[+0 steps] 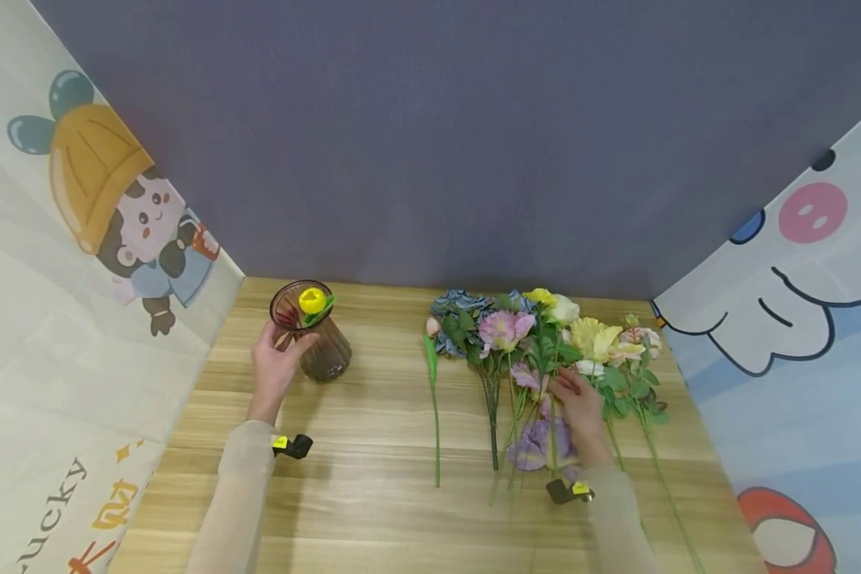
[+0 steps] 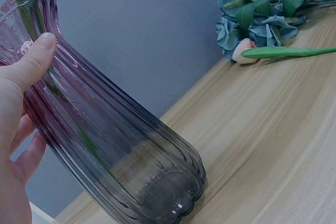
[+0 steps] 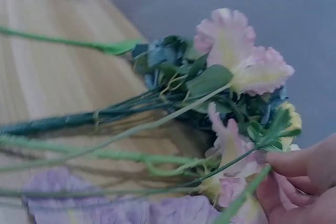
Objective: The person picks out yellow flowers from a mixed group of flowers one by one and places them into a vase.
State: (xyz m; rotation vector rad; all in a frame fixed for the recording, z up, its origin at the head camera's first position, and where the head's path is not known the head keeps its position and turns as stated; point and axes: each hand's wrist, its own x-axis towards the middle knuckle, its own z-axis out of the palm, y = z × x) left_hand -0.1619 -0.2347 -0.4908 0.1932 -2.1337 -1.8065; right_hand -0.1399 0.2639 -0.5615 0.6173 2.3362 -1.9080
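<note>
My left hand (image 1: 274, 371) grips a purple-grey ribbed glass vase (image 1: 326, 356) near its flared neck, thumb in front. The vase leans, its base low over the table; contact there is unclear. One yellow tulip (image 1: 312, 300) stands in it, its green stem showing through the glass in the left wrist view. On the right, my right hand (image 1: 579, 405) reaches into the loose artificial flowers and pinches a green stem (image 3: 242, 196) between thumb and fingers. Which bloom belongs to that stem is hard to tell. Pink-lilac petals (image 3: 231, 190) lie close by the fingertips.
A pale pink tulip (image 1: 433, 327) lies alone between vase and flowers. Blue flowers (image 1: 459, 301), a pink bloom (image 1: 504, 328), a purple bloom (image 1: 540, 446) and yellow blooms (image 1: 594, 338) lie on the wooden table (image 1: 373, 446). A grey panel (image 1: 430, 143) stands behind.
</note>
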